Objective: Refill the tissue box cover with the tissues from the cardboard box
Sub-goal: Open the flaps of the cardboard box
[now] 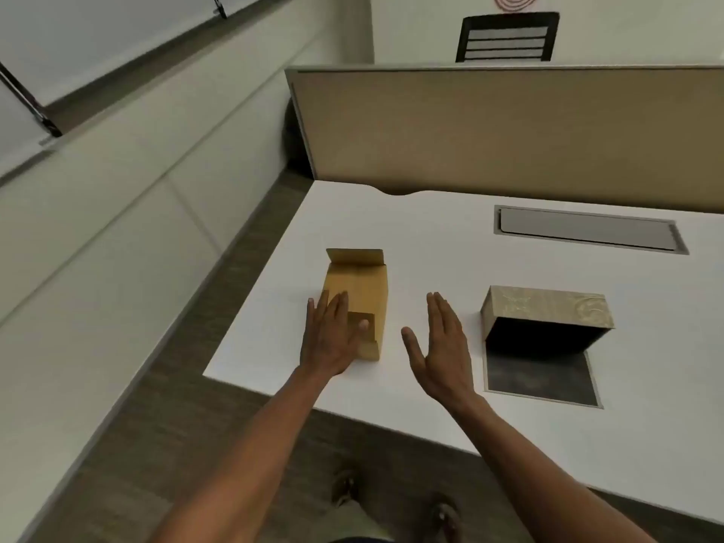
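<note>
A brown cardboard box [362, 286] lies on the white desk [431, 248] near its left corner, with its far flap raised. My left hand [331, 339] rests flat on the box's near end, fingers spread, thumb over the near flap. My right hand [442, 346] hovers open just right of the box, palm facing left, touching nothing. To the right stands the tissue box cover [548, 311], beige and patterned, tipped so its dark hollow inside faces me. Its flat base panel [540, 380] lies on the desk in front of it. No tissues show.
A tan partition [509, 127] rises behind the desk. A grey cable hatch [587, 229] is set into the desktop at the back right. The desk's left and near edges drop to a carpeted floor [176, 444], where my feet show. A black chair [507, 37] stands beyond the partition.
</note>
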A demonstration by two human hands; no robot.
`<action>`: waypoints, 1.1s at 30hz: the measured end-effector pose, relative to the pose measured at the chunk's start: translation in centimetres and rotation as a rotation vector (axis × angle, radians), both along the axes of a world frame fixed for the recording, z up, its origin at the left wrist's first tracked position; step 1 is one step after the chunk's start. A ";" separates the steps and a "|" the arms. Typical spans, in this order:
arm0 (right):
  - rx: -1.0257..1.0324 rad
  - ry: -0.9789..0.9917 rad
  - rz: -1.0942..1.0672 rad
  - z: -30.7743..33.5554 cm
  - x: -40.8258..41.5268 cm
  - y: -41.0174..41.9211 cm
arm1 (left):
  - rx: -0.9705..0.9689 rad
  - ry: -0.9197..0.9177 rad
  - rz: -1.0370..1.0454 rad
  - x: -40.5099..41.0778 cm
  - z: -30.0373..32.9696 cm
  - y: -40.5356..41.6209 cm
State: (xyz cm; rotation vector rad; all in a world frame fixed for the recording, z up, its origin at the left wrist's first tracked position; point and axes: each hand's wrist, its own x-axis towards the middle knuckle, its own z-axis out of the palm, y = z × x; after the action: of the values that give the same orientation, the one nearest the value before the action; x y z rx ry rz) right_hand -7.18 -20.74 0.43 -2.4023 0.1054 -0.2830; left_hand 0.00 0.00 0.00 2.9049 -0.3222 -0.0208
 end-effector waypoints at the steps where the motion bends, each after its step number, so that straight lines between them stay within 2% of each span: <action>1: 0.018 0.017 0.005 -0.1 0.4 0.5 | 0.019 0.004 -0.004 0.5 -0.2 0.3; 6: 0.041 0.104 -0.002 -0.5 2.4 2.9 | 0.035 0.039 -0.054 2.8 -1.4 2.0; 17: 0.265 0.169 -0.178 -0.3 8.0 7.6 | -0.292 0.019 -0.020 0.2 -3.0 4.1; 21: 0.185 0.231 -0.169 -0.7 9.8 8.8 | -0.324 0.049 -0.011 -0.9 -4.4 4.6; 27: -0.037 0.450 -0.087 -3.0 10.7 10.6 | -0.318 0.125 -0.032 0.2 -5.8 5.8; 33: -0.125 0.538 -0.126 -5.1 10.7 12.7 | -0.321 0.105 0.127 5.4 -5.5 5.9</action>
State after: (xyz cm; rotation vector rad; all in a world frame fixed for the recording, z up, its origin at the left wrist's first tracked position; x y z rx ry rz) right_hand 3.47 -8.04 -4.64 -2.5405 0.4964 0.3165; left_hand 5.45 5.90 -5.47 2.5878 -0.1092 -0.0919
